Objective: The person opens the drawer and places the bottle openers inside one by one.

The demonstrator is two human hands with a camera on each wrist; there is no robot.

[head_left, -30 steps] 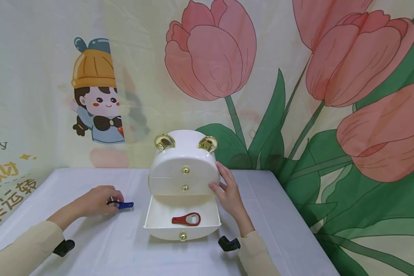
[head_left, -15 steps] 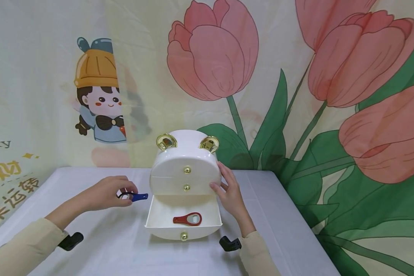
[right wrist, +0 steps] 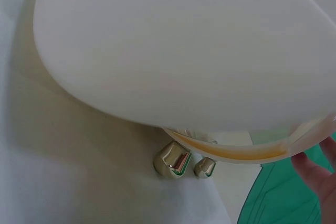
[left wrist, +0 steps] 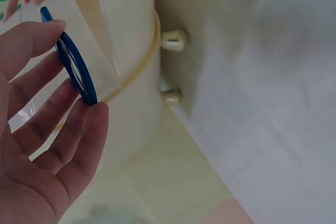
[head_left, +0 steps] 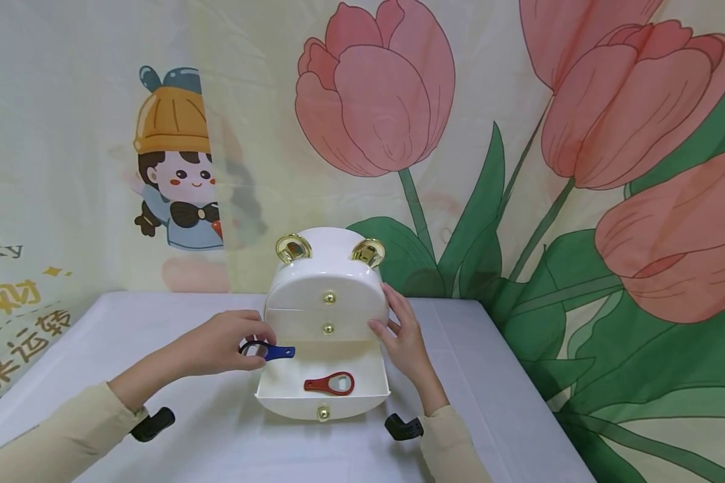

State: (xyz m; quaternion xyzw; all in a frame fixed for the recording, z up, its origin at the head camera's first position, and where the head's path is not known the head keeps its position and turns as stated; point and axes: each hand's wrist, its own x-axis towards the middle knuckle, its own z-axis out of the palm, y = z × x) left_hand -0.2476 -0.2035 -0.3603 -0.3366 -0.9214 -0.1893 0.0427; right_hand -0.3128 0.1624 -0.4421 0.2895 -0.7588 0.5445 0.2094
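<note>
A blue bottle opener [head_left: 282, 352] is pinched between the thumb and fingers of my left hand [head_left: 217, 343], above the left part of the pulled-out bottom drawer [head_left: 278, 388]. In the left wrist view, the blue opener shows edge-on between thumb and fingertips. Inside the drawer lies a red bottle opener [head_left: 317, 384]. The drawer belongs to a rounded white storage box [head_left: 296, 323] with gold knobs. My right hand [head_left: 407, 345] rests against the box's right side, its thumb near the front edge. Only some of its fingers show in the right wrist view.
Two gold ears [head_left: 368, 252] stand on top of the box. Gold feet [left wrist: 174, 40] hold it off the white-covered table [head_left: 489, 429]. A flower-printed backdrop [head_left: 374, 107] hangs behind. Black wrist devices [head_left: 403, 427] stick out below both sleeves.
My left hand has carried the blue bottle opener rightward, from above the table left of the box to over the open drawer. The right hand stays at the box's side.
</note>
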